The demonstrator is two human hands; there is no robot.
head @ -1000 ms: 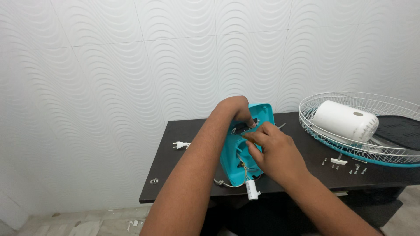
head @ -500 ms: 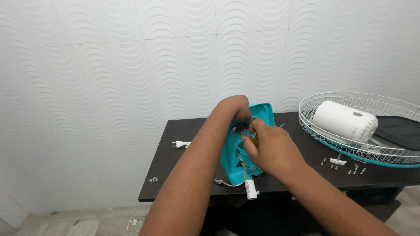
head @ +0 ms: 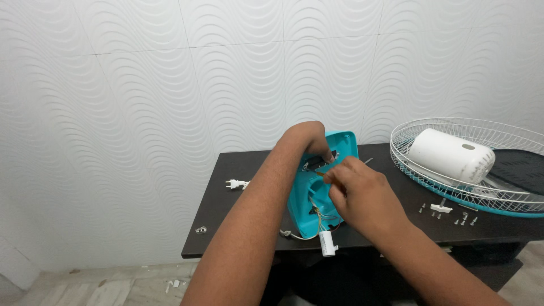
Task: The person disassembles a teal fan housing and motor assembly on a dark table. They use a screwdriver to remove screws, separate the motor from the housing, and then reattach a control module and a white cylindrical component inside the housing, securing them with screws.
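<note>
Dark table (head: 238, 226) stands against the white wavy-pattern wall (head: 141, 102), everything placed relative to it. White wire fan grille (head: 513, 187) with teal rim lies on the table's right end, white motor housing (head: 450, 156) resting inside it. Teal fan base shell (head: 323, 192) stands tilted on edge near the table's middle front, open inner side facing the camera, thin wires (head: 319, 214) showing inside. Left hand (head: 309, 139) reaches over the shell's top edge, fingers curled around it and gripping it, fingertips inside near a dark switch part (head: 317, 164). Right hand (head: 362, 195) sits just in front of the shell's right side, fingers closed in a pinch on a thin stick-like tool (head: 327, 175) whose tip points into the shell; kind of tool cannot tell. White cylinder capacitor (head: 327, 242) hangs off wires below the shell, over the table's front edge. White power plug (head: 237, 183) lies on the table left of the shell. Small white bracket (head: 441, 208) and loose screws (head: 462, 219) lie on the table right of the hands, just before the grille. Tiny metal bit (head: 200, 229) at the table's left front corner.
</note>
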